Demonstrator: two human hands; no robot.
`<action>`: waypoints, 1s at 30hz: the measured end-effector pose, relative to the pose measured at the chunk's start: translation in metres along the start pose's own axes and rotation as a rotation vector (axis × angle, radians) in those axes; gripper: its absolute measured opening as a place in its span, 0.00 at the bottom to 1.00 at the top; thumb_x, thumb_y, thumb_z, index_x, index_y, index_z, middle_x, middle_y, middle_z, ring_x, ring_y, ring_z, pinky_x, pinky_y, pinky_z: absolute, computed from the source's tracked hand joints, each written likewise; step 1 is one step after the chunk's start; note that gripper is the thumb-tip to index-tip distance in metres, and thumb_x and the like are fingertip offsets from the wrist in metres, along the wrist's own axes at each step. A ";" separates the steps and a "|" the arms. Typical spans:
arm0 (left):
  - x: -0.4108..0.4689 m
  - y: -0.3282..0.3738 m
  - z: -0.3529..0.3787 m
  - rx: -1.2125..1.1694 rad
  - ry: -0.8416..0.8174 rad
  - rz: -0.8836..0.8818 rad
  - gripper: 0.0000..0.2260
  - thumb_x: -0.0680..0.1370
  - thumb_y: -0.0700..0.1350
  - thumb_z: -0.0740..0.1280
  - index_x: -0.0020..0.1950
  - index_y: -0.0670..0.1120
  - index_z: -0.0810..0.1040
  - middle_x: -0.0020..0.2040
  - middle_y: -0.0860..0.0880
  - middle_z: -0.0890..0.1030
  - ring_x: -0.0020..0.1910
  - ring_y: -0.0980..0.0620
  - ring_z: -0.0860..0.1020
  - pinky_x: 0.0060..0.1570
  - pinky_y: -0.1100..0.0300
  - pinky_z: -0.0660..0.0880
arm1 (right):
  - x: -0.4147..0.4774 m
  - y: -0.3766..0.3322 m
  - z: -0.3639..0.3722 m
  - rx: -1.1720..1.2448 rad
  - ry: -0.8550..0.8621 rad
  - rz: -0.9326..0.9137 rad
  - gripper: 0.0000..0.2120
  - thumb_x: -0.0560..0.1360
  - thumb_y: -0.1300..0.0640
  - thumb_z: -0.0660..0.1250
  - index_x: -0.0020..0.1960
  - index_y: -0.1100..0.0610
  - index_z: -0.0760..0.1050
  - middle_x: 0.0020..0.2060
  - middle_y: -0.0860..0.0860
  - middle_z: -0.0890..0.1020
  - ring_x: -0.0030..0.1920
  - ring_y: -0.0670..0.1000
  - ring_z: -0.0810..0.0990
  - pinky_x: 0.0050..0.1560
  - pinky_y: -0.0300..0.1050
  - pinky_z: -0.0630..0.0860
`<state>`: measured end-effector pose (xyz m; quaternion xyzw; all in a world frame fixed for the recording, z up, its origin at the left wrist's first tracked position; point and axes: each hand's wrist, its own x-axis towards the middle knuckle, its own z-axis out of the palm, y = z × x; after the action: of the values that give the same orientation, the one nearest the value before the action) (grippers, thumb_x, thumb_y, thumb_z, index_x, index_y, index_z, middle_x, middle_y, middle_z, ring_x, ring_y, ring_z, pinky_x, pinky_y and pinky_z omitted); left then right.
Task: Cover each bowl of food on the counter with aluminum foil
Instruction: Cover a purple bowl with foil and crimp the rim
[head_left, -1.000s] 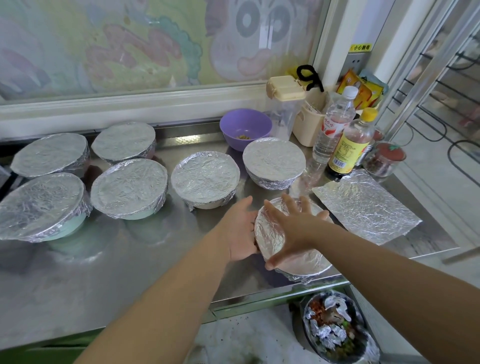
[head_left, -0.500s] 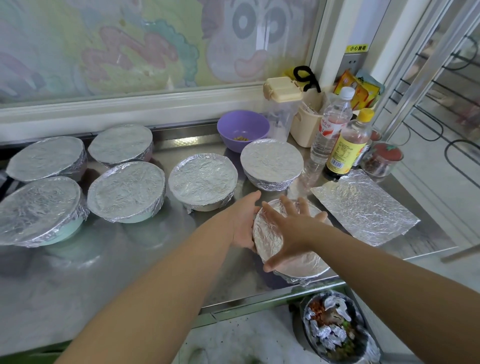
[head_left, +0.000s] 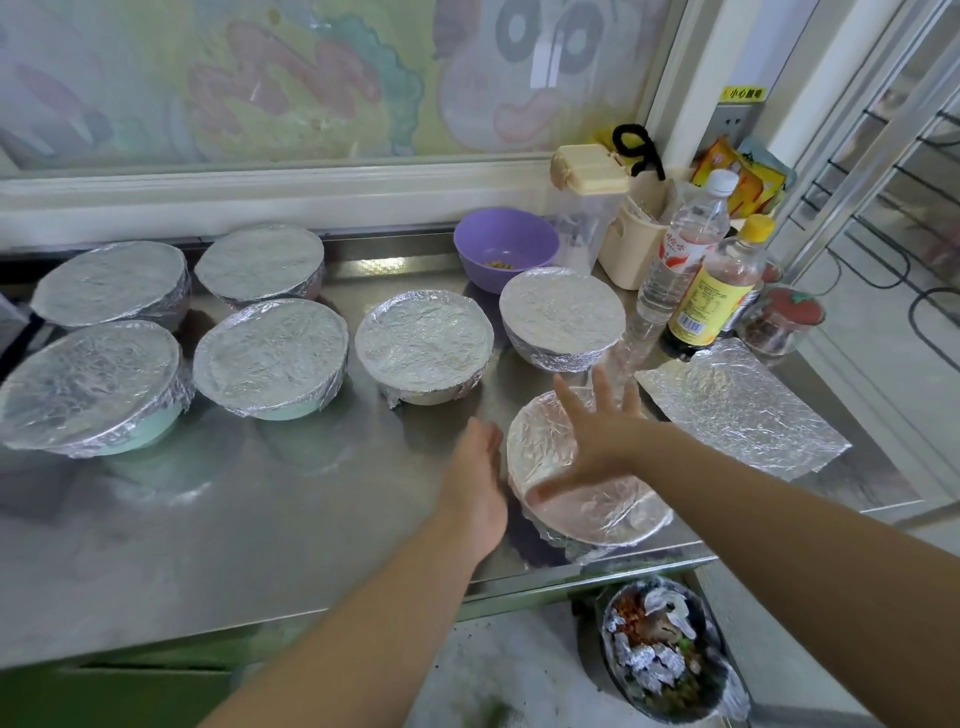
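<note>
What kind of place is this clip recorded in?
Most likely a kitchen or food-prep area, perhaps a small eatery's. A stainless-steel counter holds many foil-covered bowls, condiment bottles stand at its back right, and a bin of food scraps and crumpled foil sits below.

Foil sheet (head_left: 740, 410) right of bowl (head_left: 587, 478)

A small yellow sticker (head_left: 744, 93) high beyond the right hand (head_left: 597, 439) seems to read "小心触电", while the red characters on the clear plastic bottle (head_left: 680, 244) and the print on the yellow-labelled bottle (head_left: 714, 301), both just past its fingertips, are illegible.
</note>
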<state>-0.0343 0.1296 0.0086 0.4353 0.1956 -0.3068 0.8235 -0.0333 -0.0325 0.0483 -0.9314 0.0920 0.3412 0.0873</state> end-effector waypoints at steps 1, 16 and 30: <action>-0.003 -0.005 0.003 -0.007 -0.060 -0.008 0.23 0.85 0.55 0.49 0.61 0.42 0.77 0.62 0.43 0.80 0.58 0.49 0.81 0.54 0.55 0.77 | -0.002 0.002 -0.002 -0.013 -0.025 -0.022 0.77 0.42 0.15 0.67 0.74 0.36 0.22 0.72 0.52 0.21 0.74 0.69 0.25 0.71 0.82 0.43; -0.003 0.002 0.029 -0.164 -0.016 -0.014 0.23 0.83 0.61 0.52 0.65 0.48 0.77 0.59 0.43 0.83 0.59 0.42 0.81 0.64 0.44 0.73 | -0.004 0.001 0.005 0.029 -0.001 0.045 0.75 0.48 0.20 0.73 0.76 0.37 0.25 0.79 0.51 0.28 0.77 0.70 0.32 0.71 0.81 0.50; 0.008 -0.001 -0.010 0.147 0.215 -0.020 0.07 0.83 0.45 0.61 0.53 0.46 0.78 0.55 0.44 0.80 0.53 0.47 0.78 0.63 0.48 0.73 | 0.000 0.006 -0.002 -0.076 -0.038 -0.085 0.73 0.49 0.19 0.72 0.73 0.33 0.23 0.75 0.47 0.22 0.74 0.67 0.23 0.67 0.85 0.46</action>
<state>-0.0302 0.1348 -0.0023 0.5230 0.2640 -0.2802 0.7604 -0.0331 -0.0390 0.0491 -0.9304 0.0375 0.3582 0.0678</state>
